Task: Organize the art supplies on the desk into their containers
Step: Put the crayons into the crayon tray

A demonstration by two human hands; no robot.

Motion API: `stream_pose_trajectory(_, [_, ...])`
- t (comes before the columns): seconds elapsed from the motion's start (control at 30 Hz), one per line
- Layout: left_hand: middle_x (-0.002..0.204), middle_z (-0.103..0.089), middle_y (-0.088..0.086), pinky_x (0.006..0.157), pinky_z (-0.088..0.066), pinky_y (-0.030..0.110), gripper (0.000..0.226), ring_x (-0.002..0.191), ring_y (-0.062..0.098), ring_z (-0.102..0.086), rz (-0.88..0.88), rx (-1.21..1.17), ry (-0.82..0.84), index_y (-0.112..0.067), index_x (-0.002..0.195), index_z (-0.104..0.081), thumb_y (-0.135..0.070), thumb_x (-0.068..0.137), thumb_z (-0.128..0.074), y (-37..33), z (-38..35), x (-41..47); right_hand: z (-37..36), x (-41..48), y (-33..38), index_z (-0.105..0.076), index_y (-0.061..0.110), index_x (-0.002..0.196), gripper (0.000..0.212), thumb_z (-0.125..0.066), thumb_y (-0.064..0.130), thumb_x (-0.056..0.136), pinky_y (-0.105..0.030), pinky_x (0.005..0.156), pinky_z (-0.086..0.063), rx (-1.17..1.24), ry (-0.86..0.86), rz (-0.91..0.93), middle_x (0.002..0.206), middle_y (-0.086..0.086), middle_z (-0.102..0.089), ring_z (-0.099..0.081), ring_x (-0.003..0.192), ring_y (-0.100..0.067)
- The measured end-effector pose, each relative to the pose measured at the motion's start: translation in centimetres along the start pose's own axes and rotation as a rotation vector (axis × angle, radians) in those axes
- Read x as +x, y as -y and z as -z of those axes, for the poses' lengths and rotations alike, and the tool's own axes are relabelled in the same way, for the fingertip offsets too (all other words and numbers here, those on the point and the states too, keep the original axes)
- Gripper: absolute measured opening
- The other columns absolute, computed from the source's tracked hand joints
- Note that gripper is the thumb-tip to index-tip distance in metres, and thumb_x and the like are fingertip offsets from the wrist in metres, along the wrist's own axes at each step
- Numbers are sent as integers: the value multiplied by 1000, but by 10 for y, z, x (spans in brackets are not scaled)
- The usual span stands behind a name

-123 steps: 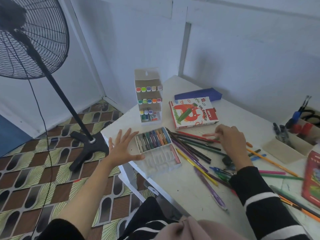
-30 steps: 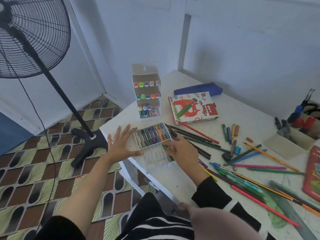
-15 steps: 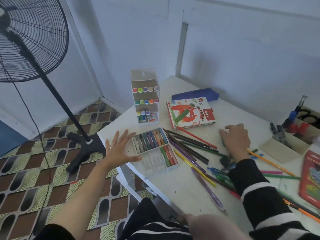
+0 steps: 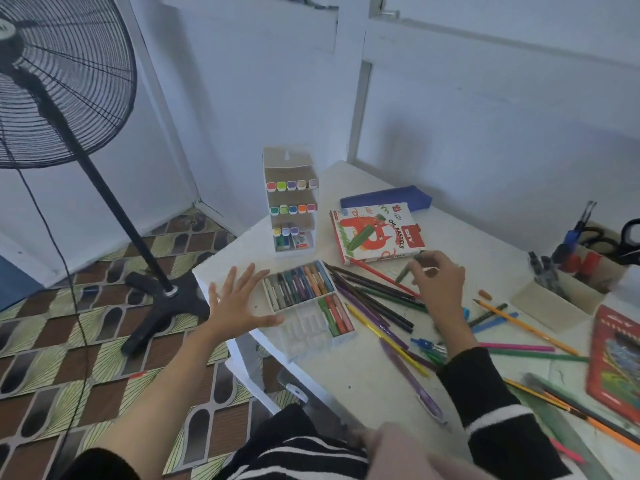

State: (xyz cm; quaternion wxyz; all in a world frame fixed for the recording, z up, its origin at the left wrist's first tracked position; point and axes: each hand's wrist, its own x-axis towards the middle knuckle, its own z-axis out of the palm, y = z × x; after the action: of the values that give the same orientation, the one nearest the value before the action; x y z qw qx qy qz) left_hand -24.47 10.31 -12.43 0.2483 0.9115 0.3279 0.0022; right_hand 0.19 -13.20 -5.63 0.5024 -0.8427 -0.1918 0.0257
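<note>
Nearest, a purple pen (image 4: pixel 412 382) lies on the desk (image 4: pixel 363 386). The left hand (image 4: pixel 239 303) is spread, fingers straight, at 9 o'clock of the tray (image 4: pixel 304 329) — the thumb is just beside its rim, but I cannot tell if it touches. Pastels (image 4: pixel 301 284) fill the tray's far row. At its 3 o'clock lie loose pencils (image 4: pixel 374 299). Over them the right hand (image 4: pixel 438 285) pinches a green pastel (image 4: pixel 403 274) — the pastel box (image 4: pixel 375 233) is near, at its 11 o'clock.

- Fan (image 4: pixel 52 81): cut off by the left and top edges.
- Red tin (image 4: pixel 614 368) and scissors (image 4: pixel 628 237): cut off at right.
- Green pastel (image 4: pixel 401 276) in the right grip (image 4: pixel 440 282): motion-blurred, partly hidden by fingers.
</note>
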Motion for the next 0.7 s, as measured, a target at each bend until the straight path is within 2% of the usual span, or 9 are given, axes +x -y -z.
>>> stream_pose_trajectory(0.1, [157,13,-16,109,22,54,115,142,15,25,7,-16,24,-49,144,-9,-96,44,-40,-3,3,-2,-21,-36,16,-61,7,100,12,-62,8,88,-19,59,-54,319,103,-157,84,-5,-67,-67,67,-15])
stream_pose_trajectory(0.2, [158,12,-15,110,20,54,105,142,16,24,16,-25,29,-48,145,-11,-84,54,-50,-6,4,-4,-44,-68,20,-61,5,97,11,-61,0,87,-18,61,-54,420,221,-160,84,-7,-68,-67,68,-10])
stream_pose_trajectory(0.33, [158,14,-13,108,22,54,108,142,17,26,9,-13,49,-45,147,-9,-84,55,-49,-7,6,-4,-64,-98,17,-61,16,89,20,-65,-2,82,-12,67,-49,261,269,41,84,5,-65,-62,75,2])
stream_pose_trajectory(0.4, [157,16,-13,107,22,55,109,142,17,27,6,3,67,-43,148,-8,-85,58,-52,-7,6,-5,-72,-111,9,-59,19,86,26,-67,-4,79,-16,64,-49,144,244,190,80,5,-63,-61,73,-5])
stream_pose_trajectory(0.47, [157,18,-13,108,21,56,106,142,17,27,1,19,75,-43,148,-6,-83,62,-52,-6,7,-4,-81,-123,-1,-60,12,90,23,-68,-4,76,-28,67,-50,15,218,349,83,-3,-62,-59,76,-16])
stream_pose_trajectory(0.5, [157,18,-13,108,19,56,106,142,17,27,-2,31,79,-43,148,-5,-84,61,-50,-5,8,-4,-84,-127,-5,-61,10,92,23,-68,-4,76,-29,71,-50,-34,204,392,87,-5,-61,-58,80,-18])
stream_pose_trajectory(0.6, [156,20,-14,110,17,58,109,142,17,27,-11,57,97,-44,147,-1,-89,57,-41,-2,7,-2,-89,-130,-11,-65,5,99,24,-71,-2,76,-19,88,-44,-191,123,452,99,-7,-61,-56,95,-19])
stream_pose_trajectory(0.7, [156,20,-15,110,16,59,109,142,18,26,-23,61,89,-46,146,0,-92,56,-40,1,5,0,-92,-130,-9,-67,4,101,26,-72,1,76,-26,87,-45,-326,96,540,103,-10,-62,-55,96,-22])
